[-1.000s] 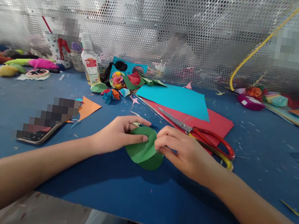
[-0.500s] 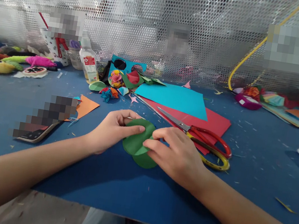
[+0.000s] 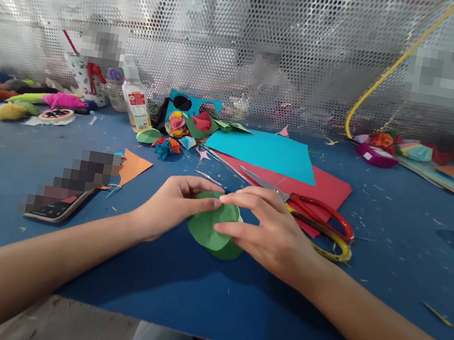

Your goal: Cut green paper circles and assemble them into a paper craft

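Note:
Green paper circles point(image 3: 211, 231), overlapping one another, are held up over the blue table in front of me. My left hand point(image 3: 180, 206) pinches their upper left edge, thumb in front and fingers behind. From the right, my right hand point(image 3: 269, 231) has its fingertips on the front of the paper, near the left thumb and at the middle; its thumb is hidden. Just beyond my right hand lie scissors point(image 3: 324, 208) with red and yellow handles, their blades resting over red paper point(image 3: 332, 186). A blue paper sheet point(image 3: 262, 150) partly covers the red one.
A phone point(image 3: 60, 204) and an orange paper piece point(image 3: 136, 167) lie to the left. Farther back stand a glue bottle point(image 3: 137, 104) and a dotted cup point(image 3: 82, 75). Paper flowers point(image 3: 178, 125) sit near them. A perforated metal wall point(image 3: 215, 24) closes off the back.
My right hand's fingers have spread and shifted up toward my left thumb. The folded-up flap of the green paper now lies flatter, with its face turned more toward me.

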The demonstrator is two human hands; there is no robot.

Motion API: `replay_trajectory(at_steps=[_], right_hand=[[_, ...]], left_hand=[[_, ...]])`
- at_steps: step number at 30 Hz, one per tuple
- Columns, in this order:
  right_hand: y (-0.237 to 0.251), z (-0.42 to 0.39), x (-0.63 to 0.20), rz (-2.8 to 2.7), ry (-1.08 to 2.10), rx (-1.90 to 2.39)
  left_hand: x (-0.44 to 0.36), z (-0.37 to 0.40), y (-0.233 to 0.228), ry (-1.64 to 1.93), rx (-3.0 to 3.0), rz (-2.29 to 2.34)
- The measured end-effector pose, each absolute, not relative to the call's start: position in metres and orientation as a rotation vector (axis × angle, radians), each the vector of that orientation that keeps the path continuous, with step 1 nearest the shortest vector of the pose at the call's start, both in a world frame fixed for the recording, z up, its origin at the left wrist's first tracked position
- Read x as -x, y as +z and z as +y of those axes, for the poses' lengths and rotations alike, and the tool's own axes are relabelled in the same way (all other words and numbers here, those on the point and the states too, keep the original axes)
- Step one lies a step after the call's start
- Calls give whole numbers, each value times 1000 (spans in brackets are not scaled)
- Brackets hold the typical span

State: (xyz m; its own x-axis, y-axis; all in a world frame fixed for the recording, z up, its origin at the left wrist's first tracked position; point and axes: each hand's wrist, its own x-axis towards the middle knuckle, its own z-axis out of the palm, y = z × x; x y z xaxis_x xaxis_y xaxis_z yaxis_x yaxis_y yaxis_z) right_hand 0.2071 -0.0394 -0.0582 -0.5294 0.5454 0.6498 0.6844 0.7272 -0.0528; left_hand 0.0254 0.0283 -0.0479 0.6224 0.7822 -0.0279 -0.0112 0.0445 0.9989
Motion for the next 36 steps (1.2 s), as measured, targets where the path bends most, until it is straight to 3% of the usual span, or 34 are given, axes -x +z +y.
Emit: replay_trajectory(at_steps=[13, 36], right_hand=[[-65, -32, -195, -1612, 438, 1232], [-62, -33, -194, -1446, 636, 1232]], left_hand=[[-27, 20, -46, 617, -1556, 600], [-28, 23, -52, 550, -1539, 707]])
